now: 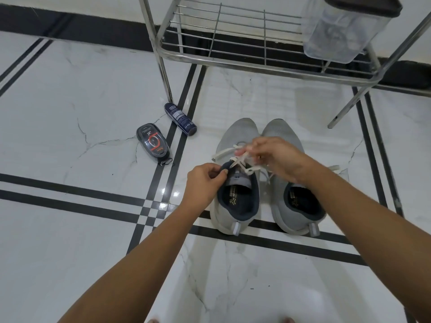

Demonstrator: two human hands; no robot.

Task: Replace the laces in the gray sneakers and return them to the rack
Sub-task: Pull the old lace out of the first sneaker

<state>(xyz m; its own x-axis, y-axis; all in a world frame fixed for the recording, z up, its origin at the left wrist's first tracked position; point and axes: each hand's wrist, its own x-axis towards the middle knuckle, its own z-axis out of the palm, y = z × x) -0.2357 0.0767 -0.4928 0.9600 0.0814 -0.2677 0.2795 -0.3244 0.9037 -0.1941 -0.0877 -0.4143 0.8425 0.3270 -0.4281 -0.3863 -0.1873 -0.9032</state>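
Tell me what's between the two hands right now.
Head view: white flat lace strands crossing above the navy tongue of the left gray mesh sneaker, between the left hand and the right hand.

home entryway: marble floor [70, 89], shoe rack [233, 54]

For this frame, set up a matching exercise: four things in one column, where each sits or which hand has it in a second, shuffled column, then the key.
Things:
1. clear plastic container with a dark lid
2. dark blue spray can
3. white flat lace
4. left gray mesh sneaker

Places:
a. lying on its side on the white tiled floor
b. pinched at its tongue by the left hand
c. standing on the steel wire rack
d. held by the right hand

Pairs: 1-c, 2-a, 3-d, 4-b.
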